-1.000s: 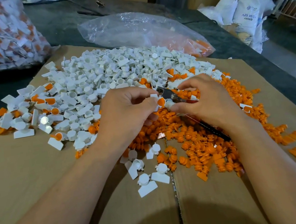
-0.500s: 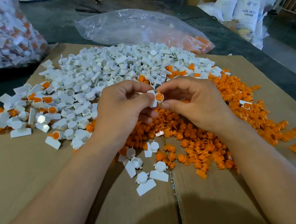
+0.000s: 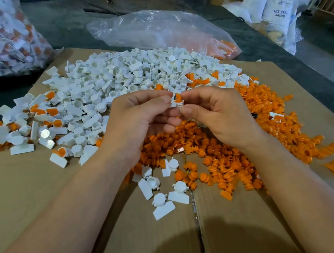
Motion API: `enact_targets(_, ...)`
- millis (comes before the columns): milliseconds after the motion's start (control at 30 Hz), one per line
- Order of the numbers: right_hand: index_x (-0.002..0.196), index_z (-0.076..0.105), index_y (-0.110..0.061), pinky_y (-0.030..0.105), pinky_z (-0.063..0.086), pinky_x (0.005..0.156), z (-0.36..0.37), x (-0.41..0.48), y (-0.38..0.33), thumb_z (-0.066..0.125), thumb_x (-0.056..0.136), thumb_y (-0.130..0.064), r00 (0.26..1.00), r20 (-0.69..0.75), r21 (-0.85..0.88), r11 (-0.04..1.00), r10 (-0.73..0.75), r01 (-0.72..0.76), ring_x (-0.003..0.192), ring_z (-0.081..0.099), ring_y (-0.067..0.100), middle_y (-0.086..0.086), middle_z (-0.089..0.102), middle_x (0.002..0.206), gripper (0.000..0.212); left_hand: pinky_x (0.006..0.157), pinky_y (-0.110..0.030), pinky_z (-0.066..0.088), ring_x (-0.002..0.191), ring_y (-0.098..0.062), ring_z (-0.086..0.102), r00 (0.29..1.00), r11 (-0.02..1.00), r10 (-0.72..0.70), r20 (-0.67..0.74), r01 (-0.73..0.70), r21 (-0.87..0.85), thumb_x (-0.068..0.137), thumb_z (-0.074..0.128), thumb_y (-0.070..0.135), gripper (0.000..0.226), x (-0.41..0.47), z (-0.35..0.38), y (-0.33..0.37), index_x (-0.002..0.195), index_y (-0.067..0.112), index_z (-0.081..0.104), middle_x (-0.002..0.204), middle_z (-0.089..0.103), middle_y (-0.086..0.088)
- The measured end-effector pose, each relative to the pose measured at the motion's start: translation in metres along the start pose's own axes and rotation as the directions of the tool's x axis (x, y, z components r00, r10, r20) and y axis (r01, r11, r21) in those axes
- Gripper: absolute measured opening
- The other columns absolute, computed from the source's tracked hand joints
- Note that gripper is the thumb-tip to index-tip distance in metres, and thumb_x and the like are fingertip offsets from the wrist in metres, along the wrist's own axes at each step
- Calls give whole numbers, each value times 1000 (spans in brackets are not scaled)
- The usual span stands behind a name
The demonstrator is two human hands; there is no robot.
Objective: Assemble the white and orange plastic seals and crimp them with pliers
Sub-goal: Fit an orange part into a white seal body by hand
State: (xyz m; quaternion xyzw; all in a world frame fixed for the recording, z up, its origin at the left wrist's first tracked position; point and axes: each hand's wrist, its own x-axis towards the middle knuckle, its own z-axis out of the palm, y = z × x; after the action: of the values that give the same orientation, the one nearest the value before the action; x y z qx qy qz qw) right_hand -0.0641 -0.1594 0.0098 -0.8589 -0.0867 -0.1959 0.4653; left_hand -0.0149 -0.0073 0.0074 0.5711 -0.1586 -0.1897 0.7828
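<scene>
We hold one white seal point(image 3: 174, 103) with an orange insert point(image 3: 178, 96), pinched by our left hand point(image 3: 136, 120) and right hand point(image 3: 221, 113) together, above the heap of orange inserts point(image 3: 222, 161) on cardboard point(image 3: 31, 202).

A white seal body point(image 3: 173, 103) with an orange insert point(image 3: 178, 96) in its cup is pinched between the fingertips of the left hand point(image 3: 138, 117) and right hand point(image 3: 218, 113), flat tab toward the left fingers. The loose white bodies point(image 3: 131, 73) are heaped beyond the fingers (spreading leftward too). The loose orange inserts point(image 3: 232, 159) are piled beneath and right of them.
</scene>
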Motion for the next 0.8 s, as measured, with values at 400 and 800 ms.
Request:
enact_targets(400,91,55,-37,9,47,69,0,1,-3,60,76,-26,1000,9,28,1000,-1,0,73,61,-10,-22,60,80,19,45,-18,50,50,-16,64,1000,1000,-16,4,16,-1,84,59,8,8,-1,-1,2,86,5,67,58,67,-7)
enact_targets(800,93,56,-36,12,48,72,1,0,-1,56,74,-36,1000,16,2,1000,-5,5,74,61,-7,-22,61,79,19,46,-19,51,50,-17,64,1000,1000,-23,-5,23,7,86,57,5,12,-2,-1,2,80,8,67,57,67,-7)
